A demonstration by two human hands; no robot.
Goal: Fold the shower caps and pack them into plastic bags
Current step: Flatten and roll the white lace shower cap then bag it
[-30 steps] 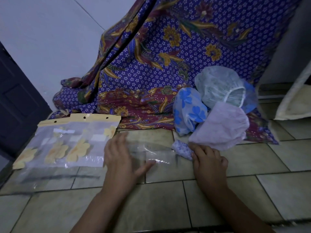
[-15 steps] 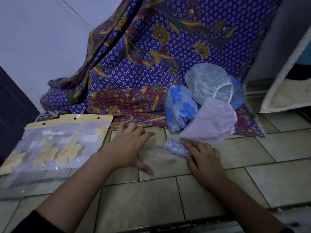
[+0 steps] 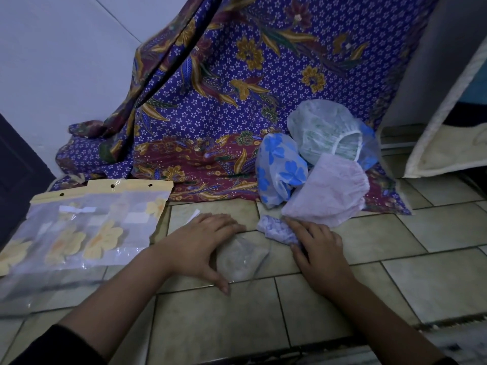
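One cap folded and none bagged, by the look of it; well to the left of the folded cap point(image 3: 276, 229) a stack of flower-print bags point(image 3: 87, 227) lies flat on the floor point(image 3: 237, 325); just left of it the left hand point(image 3: 200, 246) is spread flat, fingers straight, pinning a clear bag point(image 3: 242, 256); the cap itself, a small purple-print roll, sits just outside that bag, with the right hand point(image 3: 319, 248) curled over its right end; behind and right of it three loose caps wait unfolded: blue-flowered cap point(image 3: 279, 167), green-tinted cap point(image 3: 324, 133), pink cap point(image 3: 332, 191); I'd say sliding it in comes next, then three more rounds.
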